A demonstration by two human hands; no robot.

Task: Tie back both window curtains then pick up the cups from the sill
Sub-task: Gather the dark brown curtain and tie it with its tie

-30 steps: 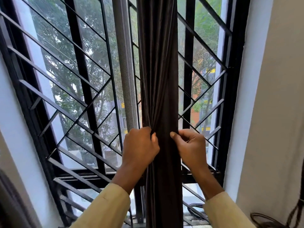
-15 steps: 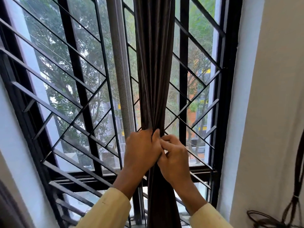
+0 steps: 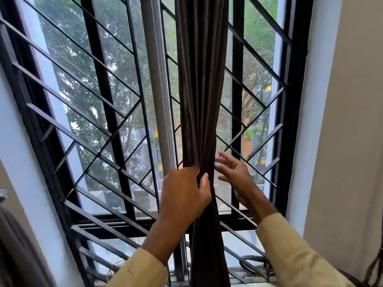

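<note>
Our right hand [image 3: 234, 172] is coming off the dark curtain [image 3: 199, 100] it was pinching half a second ago, fingers spreading wide just beside its right edge. Our left hand [image 3: 184, 193] is still gripping the gathered curtain, which is hanging mid-window before the grille [image 3: 116, 129].

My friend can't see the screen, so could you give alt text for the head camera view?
A person's left hand grips a bunched dark brown curtain in front of a black-barred window. The right hand is open beside the curtain, fingers spread.
</note>
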